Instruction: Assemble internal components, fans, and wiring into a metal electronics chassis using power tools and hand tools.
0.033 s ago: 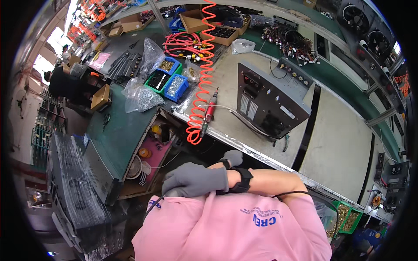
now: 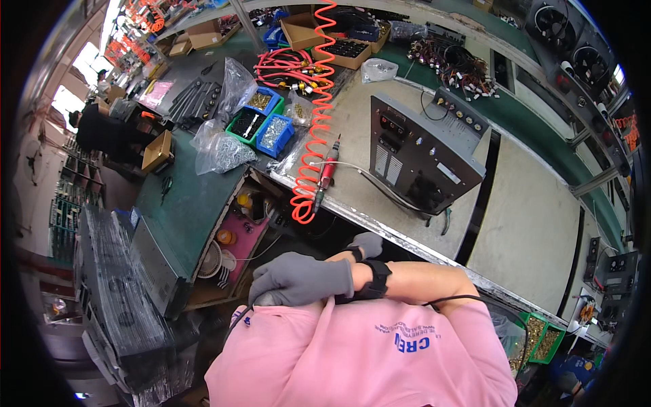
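- Edging slightly left with right hand [image 2: 298, 279], against pink shirt [image 2: 366, 359]; can't tell whether grasping!
- Holding left hand [image 2: 367, 244] near workbench [image 2: 525, 224], can't tell whether clenched.

Two gray gloves [image 2: 302, 279], one red screwdriver [image 2: 328, 173]

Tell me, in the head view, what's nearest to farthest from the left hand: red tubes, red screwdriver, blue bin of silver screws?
1. Red screwdriver: ahead, slightly left of the left hand.
2. Blue bin of silver screws: farther left.
3. Red tubes: beyond the bin.

The right hand [image 2: 298, 279] (grey-gloved) touches the pink shirt [image 2: 352, 353].
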Demonstrator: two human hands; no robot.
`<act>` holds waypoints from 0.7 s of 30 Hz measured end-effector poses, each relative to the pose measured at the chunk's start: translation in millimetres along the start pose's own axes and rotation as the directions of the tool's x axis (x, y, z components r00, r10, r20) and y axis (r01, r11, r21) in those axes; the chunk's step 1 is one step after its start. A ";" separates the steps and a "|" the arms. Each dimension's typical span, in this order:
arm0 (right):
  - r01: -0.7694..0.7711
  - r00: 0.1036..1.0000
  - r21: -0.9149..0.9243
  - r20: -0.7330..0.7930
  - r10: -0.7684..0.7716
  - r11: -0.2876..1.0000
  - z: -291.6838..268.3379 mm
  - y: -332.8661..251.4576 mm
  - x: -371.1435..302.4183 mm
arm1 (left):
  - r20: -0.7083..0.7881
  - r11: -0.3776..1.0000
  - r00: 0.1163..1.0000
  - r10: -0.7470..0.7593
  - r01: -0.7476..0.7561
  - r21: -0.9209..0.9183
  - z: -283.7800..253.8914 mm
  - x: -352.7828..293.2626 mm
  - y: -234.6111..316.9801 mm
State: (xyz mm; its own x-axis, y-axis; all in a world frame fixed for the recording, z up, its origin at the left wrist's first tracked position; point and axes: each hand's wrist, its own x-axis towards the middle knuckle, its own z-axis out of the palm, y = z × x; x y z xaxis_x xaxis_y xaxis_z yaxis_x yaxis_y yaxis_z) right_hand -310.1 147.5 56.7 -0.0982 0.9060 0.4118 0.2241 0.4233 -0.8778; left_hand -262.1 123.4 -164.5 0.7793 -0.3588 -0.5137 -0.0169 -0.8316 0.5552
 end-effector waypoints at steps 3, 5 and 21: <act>-0.149 0.978 0.202 0.174 0.114 0.968 -2.8 15.8 -1.9 | 0.050 0.991 0.997 -0.053 0.046 0.125 -0.8 4.4 6.7; -0.201 0.960 0.103 0.218 0.175 0.974 0.2 33.3 -12.4 | -0.002 0.997 1.000 0.012 -0.011 0.073 1.4 8.0 5.1; -0.697 0.308 0.003 -0.902 0.303 0.717 -69.5 79.5 -205.5 | -0.529 0.933 0.838 -0.137 -0.070 -0.353 -121.9 -112.5 -156.3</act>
State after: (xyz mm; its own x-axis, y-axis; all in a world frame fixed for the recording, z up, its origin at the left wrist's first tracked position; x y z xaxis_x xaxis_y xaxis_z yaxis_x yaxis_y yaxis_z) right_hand -204.7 -5.4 -80.7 0.9122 0.4015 0.0815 0.2264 -0.3282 -0.9171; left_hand -270.8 345.4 -113.8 0.9863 0.0377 -0.1608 0.1510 -0.6012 0.7847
